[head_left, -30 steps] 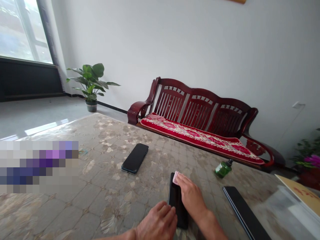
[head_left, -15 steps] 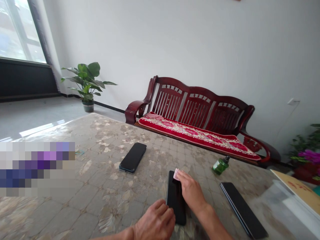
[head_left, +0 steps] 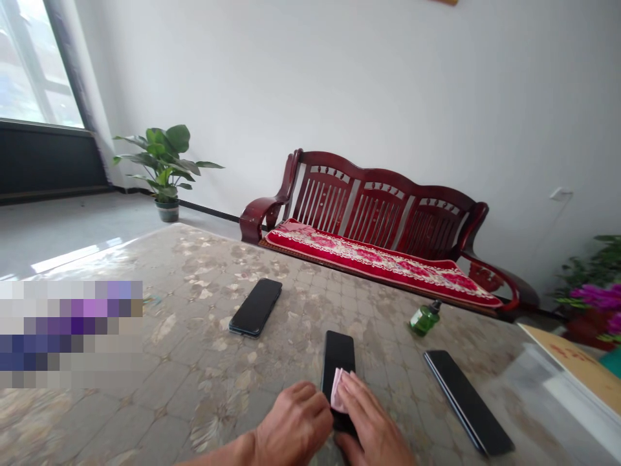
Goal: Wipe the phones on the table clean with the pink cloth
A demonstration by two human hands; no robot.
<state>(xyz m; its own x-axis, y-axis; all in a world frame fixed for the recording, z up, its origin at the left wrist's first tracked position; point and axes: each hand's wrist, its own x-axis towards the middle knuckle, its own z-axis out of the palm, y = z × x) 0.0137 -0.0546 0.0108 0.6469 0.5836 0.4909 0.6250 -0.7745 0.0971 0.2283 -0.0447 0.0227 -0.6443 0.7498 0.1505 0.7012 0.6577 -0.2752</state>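
A black phone [head_left: 339, 350] lies screen up on the patterned table [head_left: 194, 382], near its front edge. My right hand [head_left: 371, 421] presses a folded pink cloth [head_left: 338, 390] onto the lower half of the screen. Curled at the phone's left edge is my left hand [head_left: 297, 421], its fingertips hidden from view. Farther left lies a second dark phone [head_left: 256, 307]. To the right, a third one [head_left: 466, 401] rests at a slant, and behind it stands a small green bottle [head_left: 425, 320] with a black top.
A clear plastic box [head_left: 557, 388] and a tan card [head_left: 577, 366] are at the table's right side. Pixelated blur covers something at the left. Beyond the table stand a red wooden bench [head_left: 378, 200] and a potted plant [head_left: 167, 208].
My right hand has slid the pink cloth down the phone, from its top end toward me. My left hand has stayed at the phone's left edge. The view has shifted slightly.
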